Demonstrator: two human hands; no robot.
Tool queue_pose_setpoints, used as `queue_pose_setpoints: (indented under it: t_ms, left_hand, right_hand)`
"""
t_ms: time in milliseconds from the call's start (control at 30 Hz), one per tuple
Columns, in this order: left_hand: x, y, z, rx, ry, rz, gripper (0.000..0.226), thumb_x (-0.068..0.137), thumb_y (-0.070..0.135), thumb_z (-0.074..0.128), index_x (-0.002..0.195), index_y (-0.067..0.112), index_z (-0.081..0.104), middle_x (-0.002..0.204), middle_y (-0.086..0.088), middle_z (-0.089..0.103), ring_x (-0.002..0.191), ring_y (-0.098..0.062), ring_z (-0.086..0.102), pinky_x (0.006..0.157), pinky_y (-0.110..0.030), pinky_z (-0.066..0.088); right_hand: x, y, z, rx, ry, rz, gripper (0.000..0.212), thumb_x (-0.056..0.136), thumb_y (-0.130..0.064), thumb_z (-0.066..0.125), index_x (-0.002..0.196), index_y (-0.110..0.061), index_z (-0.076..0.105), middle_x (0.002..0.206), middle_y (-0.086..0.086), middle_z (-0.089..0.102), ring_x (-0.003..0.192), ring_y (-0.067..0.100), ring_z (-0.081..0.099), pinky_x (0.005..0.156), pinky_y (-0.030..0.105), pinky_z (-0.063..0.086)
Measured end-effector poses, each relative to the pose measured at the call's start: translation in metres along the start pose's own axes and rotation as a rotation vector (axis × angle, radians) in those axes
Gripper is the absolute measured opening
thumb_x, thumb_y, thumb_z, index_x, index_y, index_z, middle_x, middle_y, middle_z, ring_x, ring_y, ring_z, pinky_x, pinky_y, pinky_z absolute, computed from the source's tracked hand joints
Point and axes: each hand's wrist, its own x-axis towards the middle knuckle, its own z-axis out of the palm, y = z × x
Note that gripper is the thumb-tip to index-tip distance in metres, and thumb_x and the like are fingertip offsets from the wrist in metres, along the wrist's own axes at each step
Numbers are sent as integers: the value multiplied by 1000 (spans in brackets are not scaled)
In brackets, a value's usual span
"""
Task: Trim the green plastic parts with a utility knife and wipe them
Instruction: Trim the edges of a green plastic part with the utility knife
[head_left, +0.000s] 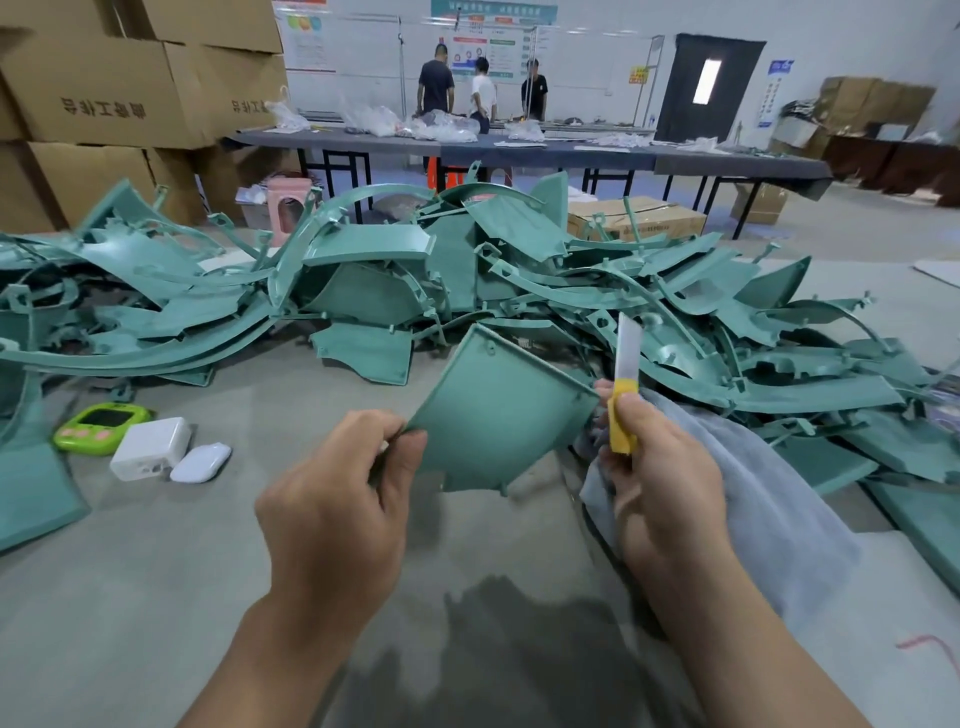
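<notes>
My left hand (343, 493) pinches the lower left corner of a flat green plastic panel (493, 410) and holds it up above the grey table. My right hand (660, 467) grips a yellow utility knife (623, 410) with its blade pointing up, just beside the panel's right corner. A grey cloth (769, 509) hangs under and around my right hand. A big heap of green plastic parts (415, 270) lies behind, across the whole table.
A green timer (101, 422), a white charger block (150, 448) and a white mouse (201, 462) lie on the left. More green panels (31, 499) sit at the left edge. Cardboard boxes (104, 104) stack at back left. Three people stand at a far table (519, 150).
</notes>
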Motion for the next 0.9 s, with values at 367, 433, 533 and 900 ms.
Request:
queue_pose_setpoints:
  t_ms: [367, 433, 533, 900]
  left_hand:
    - [2, 2, -1, 20, -128, 155, 35, 96, 50, 60, 75, 24, 68, 62, 9, 61, 50, -15, 54, 42, -26, 36]
    - [2, -3, -2, -41, -135, 137, 32, 94, 50, 62, 79, 24, 72, 68, 10, 68, 55, -16, 61, 42, -32, 45]
    - [4, -10, -4, -56, -161, 47, 33, 89, 55, 62, 85, 26, 77, 76, 11, 74, 65, -14, 69, 49, -34, 53]
    - [23, -49, -17, -200, -407, -564, 8, 70, 57, 71, 76, 53, 74, 62, 14, 71, 67, -15, 70, 70, -41, 59]
  right_hand:
    - [-12, 14, 6, -558, -439, -355, 15, 91, -9, 70, 87, -14, 84, 122, -5, 74, 123, 0, 61, 101, 24, 52]
    - [-9, 20, 8, -565, -419, -351, 20, 92, -3, 70, 87, -17, 85, 124, -6, 73, 124, 0, 61, 102, 25, 51]
    - [2, 21, 6, -573, -298, -353, 20, 92, -7, 72, 87, -22, 85, 105, -8, 79, 110, 6, 70, 100, 32, 54]
    - [18, 25, -7, -913, -52, -431, 14, 93, -33, 69, 84, -35, 79, 74, 9, 74, 62, 22, 60, 68, 47, 55]
